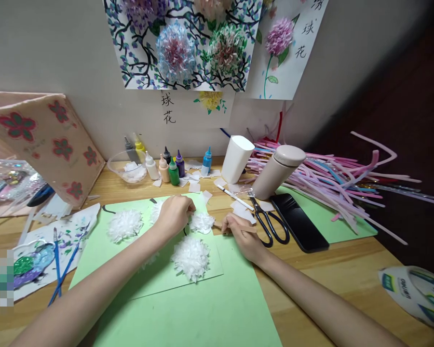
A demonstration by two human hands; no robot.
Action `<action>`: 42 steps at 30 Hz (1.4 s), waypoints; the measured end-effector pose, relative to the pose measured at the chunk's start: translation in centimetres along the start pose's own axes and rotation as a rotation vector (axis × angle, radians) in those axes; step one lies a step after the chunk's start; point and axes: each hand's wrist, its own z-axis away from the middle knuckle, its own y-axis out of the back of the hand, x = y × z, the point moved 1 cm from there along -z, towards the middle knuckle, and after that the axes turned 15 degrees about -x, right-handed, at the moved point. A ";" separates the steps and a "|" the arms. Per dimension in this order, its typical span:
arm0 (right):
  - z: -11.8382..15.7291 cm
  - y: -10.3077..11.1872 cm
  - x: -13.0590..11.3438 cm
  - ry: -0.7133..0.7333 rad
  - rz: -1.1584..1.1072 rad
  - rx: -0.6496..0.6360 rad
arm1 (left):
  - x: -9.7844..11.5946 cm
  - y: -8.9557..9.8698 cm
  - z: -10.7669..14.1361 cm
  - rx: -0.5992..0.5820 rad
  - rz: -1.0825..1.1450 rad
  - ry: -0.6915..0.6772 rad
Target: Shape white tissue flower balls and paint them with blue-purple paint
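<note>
My left hand (176,212) is closed over the top of the green sheet (181,315), and what its curled fingers hold is hidden. Just right of it sits a small white paper flower (201,222). My right hand (240,237) grips a thin tan wooden stick (249,229), whose tip points left towards that flower; I cannot tell whether it touches. Fuller white ruffled flowers, one at lower centre (191,258) and one at left (125,225), lie on the sheet. Others are partly covered by my left arm.
Black-handled scissors (271,226), a phone (299,221) and a tumbler (279,171) stand or lie at right. Several paint bottles (173,171) line the back. Brushes (67,262) and a paint palette (32,265) lie left. Tape (415,294) is at lower right.
</note>
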 end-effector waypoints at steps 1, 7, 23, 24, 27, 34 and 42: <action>0.1 0.0 0.0 0.005 0.003 0.005 | 0.0 0.0 0.0 -0.002 -0.002 0.007; 0.3 0.1 -0.1 0.027 -0.027 0.062 | 0.3 0.2 0.3 -0.007 0.005 0.022; 0.6 0.2 0.3 0.116 -0.024 0.237 | -0.7 1.4 0.0 -0.065 -0.062 -0.295; 0.6 0.2 0.3 0.118 -0.025 0.233 | -0.7 1.4 0.0 -0.069 -0.081 -0.294; 0.7 0.1 0.1 0.124 -0.028 0.238 | -0.5 1.2 0.0 -0.078 -0.133 -0.292; 0.6 0.2 0.1 0.120 -0.040 0.251 | -0.1 1.2 0.0 -0.082 -0.216 -0.295; 0.7 0.2 0.2 0.125 -0.015 0.280 | 0.0 1.5 0.2 -0.081 -0.149 -0.248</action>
